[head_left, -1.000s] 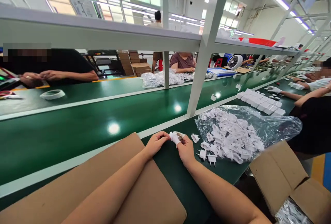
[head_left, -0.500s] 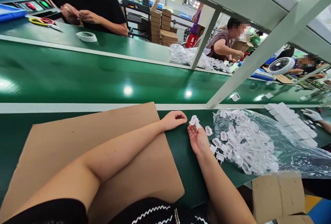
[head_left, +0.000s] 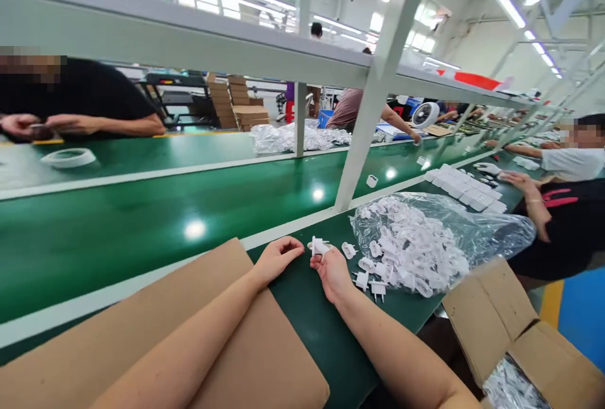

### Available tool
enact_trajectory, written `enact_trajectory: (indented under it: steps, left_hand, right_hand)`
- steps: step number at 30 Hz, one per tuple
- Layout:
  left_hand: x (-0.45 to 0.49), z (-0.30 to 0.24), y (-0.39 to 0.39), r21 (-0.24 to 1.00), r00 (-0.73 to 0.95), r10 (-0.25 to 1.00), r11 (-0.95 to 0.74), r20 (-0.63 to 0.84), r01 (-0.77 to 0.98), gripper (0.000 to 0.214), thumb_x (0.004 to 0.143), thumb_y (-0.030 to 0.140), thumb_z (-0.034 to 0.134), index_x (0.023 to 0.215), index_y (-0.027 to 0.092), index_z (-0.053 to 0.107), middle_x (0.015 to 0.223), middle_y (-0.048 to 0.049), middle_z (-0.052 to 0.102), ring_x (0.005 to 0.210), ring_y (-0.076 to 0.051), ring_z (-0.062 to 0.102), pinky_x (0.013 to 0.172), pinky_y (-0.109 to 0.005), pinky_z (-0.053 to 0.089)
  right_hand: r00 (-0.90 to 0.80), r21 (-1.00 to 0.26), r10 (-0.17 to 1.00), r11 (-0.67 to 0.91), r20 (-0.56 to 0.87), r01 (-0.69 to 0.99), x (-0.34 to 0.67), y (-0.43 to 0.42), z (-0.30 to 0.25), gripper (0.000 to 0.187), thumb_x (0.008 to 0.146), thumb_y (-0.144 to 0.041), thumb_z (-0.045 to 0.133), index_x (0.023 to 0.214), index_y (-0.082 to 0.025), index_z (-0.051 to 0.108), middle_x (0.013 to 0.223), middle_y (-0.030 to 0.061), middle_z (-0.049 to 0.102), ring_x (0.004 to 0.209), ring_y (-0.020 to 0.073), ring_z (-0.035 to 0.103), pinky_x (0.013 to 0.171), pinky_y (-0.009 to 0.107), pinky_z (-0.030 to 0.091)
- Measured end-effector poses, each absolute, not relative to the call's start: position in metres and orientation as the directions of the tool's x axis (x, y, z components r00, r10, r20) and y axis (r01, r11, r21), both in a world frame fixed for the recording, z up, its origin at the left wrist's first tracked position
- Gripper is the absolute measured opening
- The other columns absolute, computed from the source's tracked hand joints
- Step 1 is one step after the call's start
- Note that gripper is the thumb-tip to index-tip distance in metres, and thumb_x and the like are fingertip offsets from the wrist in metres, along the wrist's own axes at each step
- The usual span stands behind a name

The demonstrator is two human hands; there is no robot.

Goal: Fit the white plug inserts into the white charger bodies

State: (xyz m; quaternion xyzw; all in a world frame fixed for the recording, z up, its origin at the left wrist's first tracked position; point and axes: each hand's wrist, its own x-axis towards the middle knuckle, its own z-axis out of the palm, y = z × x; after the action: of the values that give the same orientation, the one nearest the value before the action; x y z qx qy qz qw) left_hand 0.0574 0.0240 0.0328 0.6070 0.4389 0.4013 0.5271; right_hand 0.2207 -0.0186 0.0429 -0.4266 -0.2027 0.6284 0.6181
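Observation:
My right hand (head_left: 331,268) rests on the green bench, palm up, and pinches a small white plug part (head_left: 318,246) at its fingertips. My left hand (head_left: 276,257) lies just left of it, fingers loosely curled with nothing visible in them, its forearm on a brown cardboard sheet (head_left: 198,339). Right of my hands a clear plastic bag (head_left: 477,232) lies open with a heap of white plug parts (head_left: 409,248) spilling toward me. A few loose parts (head_left: 371,283) lie at the heap's near edge.
The green conveyor belt (head_left: 142,220) runs across in front, under a white shelf frame (head_left: 373,91). An open carton (head_left: 510,333) stands at lower right. A tape roll (head_left: 69,157) lies far left. Other people work across the belt and at the right, by white adapters (head_left: 463,185).
The view swung down and left, then back up. My left hand has let go of the white part and drawn slightly away; the right hand still holds it.

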Motion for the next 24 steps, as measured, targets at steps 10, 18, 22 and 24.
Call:
enact_trajectory:
  steps: [10,18,22,24]
  left_hand:
    - [0.054,0.030,0.023,0.981,0.296,0.955,-0.044,-0.014,0.187,0.040,0.077,0.059,0.073,0.087,0.020,0.074,0.090,-0.0052,0.074,0.088,-0.022,0.063,0.082,-0.033,0.047]
    - [0.051,0.024,0.025,0.987,0.298,0.954,-0.019,-0.031,0.162,0.042,0.076,0.060,0.075,0.089,0.021,0.074,0.092,-0.0053,0.074,0.089,-0.023,0.064,0.082,-0.032,0.048]
    - [0.051,0.019,0.025,0.984,0.239,0.971,-0.048,0.005,0.174,0.043,0.076,0.061,0.074,0.090,0.020,0.073,0.092,-0.0057,0.074,0.089,-0.023,0.065,0.082,-0.033,0.049]
    - [0.051,0.017,0.025,0.975,0.170,0.984,-0.081,0.046,0.205,0.043,0.076,0.061,0.073,0.090,0.020,0.072,0.093,-0.0057,0.074,0.087,-0.023,0.065,0.081,-0.033,0.049]
  right_hand:
    - [0.108,-0.752,0.928,-0.217,-0.357,-0.622,0.215,-0.021,0.041,0.047,0.059,-0.020,0.071,0.103,-0.020,0.055,0.071,-0.0027,0.071,0.054,0.0095,0.059,0.053,0.020,0.043]
    - [0.106,-0.821,0.952,-0.187,-0.286,-0.539,0.213,-0.020,0.043,0.044,0.061,-0.026,0.080,0.100,-0.016,0.064,0.072,-0.0016,0.071,0.058,0.0102,0.061,0.058,0.024,0.048]
    - [0.113,-0.848,0.963,-0.155,-0.243,-0.507,0.213,-0.020,0.047,0.043,0.062,-0.027,0.081,0.102,-0.015,0.068,0.073,-0.0003,0.072,0.060,0.0112,0.061,0.061,0.026,0.049]
    - [0.113,-0.855,0.965,-0.151,-0.236,-0.497,0.213,-0.020,0.048,0.043,0.063,-0.026,0.079,0.103,-0.015,0.070,0.073,-0.0002,0.072,0.061,0.0119,0.061,0.062,0.027,0.049]
